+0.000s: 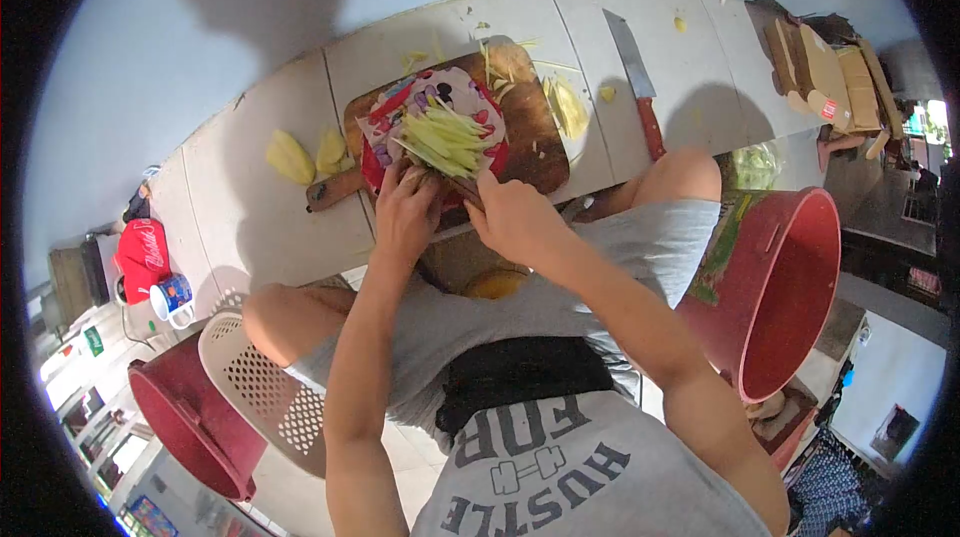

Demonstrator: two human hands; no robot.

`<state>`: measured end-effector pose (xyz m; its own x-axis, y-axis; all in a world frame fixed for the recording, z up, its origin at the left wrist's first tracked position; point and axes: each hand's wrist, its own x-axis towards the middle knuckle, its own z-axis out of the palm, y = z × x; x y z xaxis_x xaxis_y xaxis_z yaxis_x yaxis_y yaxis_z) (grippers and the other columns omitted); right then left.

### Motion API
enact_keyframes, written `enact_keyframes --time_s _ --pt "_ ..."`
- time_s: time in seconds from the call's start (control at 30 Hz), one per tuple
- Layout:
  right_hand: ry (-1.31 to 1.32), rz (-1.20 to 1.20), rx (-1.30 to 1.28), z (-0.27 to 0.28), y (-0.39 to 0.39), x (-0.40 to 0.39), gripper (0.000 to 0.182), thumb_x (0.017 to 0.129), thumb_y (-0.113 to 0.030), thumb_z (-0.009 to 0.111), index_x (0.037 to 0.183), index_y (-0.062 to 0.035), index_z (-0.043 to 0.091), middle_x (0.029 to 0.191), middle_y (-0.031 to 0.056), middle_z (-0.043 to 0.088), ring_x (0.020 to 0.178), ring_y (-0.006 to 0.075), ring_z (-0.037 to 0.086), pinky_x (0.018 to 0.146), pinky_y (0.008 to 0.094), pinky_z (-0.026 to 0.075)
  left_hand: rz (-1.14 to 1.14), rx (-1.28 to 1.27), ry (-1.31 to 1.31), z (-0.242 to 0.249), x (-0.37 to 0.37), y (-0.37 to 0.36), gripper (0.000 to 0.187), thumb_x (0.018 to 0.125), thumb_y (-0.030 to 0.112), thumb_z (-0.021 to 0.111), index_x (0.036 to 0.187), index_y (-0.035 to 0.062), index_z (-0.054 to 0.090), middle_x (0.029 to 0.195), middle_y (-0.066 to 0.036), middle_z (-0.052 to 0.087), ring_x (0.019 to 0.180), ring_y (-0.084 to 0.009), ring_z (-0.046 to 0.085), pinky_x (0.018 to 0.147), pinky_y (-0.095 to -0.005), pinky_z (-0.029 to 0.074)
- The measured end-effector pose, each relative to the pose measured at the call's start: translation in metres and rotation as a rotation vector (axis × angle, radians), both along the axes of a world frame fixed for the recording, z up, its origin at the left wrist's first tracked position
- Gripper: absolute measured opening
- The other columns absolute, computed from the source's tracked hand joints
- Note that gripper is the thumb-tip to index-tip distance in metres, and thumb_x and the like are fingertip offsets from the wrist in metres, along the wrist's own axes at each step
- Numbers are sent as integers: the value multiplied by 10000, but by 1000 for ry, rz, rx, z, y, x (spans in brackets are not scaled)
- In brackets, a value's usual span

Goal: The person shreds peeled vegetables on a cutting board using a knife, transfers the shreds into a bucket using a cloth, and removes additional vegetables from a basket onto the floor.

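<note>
A round plate (pixel 374 169) with a red rim and a cartoon print lies on a wooden cutting board (pixel 535 127). Pale green-yellow cut strips (pixel 445 140) are heaped on it. At its near edge my left hand (pixel 407 202) is closed, fingers curled by the strips. Close beside it, my right hand (pixel 518 222) is also closed, fingertips pointing towards the left. Something dark and narrow shows between the two hands, too hidden to name. A brown wooden handle (pixel 335 189) sticks out left of the plate.
Peeled yellow pieces (pixel 290 157) lie left of the board, another piece (pixel 566 108) right. A cleaver (pixel 634 67) with a reddish handle rests on the tiles. Red tubs (pixel 790 287) (pixel 195 417), a white perforated basket (pixel 265 377) and a blue mug (pixel 172 297) stand around.
</note>
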<state>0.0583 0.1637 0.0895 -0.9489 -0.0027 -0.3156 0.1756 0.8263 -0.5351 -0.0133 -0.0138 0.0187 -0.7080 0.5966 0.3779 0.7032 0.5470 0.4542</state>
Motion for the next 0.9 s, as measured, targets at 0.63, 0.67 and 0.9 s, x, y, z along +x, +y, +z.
enact_keyframes --time_s 0.63,0.67,0.9 --pt "82 -5 -22 15 -4 14 325 959 -268 595 991 40 497 708 298 634 710 499 647 648 570 525 3 -19 -4 -3 4 -3 295 649 81 785 929 41 702 1066 -136 674 1123 -420 588 940 -500 503" --pt "85 -35 -39 -6 -4 9 328 960 -270 594 1001 42 497 715 303 634 714 506 643 655 575 523 8 -4 1 -4 1 -1 292 654 83 787 930 39 701 1066 -141 671 1118 -422 588 939 -500 501" --pt "87 -71 -73 -19 -3 10 346 960 -276 591 1051 46 502 737 323 632 730 530 634 692 600 514 34 85 5 3 4 -1 286 709 19 724 991 4 680 1069 -178 647 1108 -429 569 949 -482 488"
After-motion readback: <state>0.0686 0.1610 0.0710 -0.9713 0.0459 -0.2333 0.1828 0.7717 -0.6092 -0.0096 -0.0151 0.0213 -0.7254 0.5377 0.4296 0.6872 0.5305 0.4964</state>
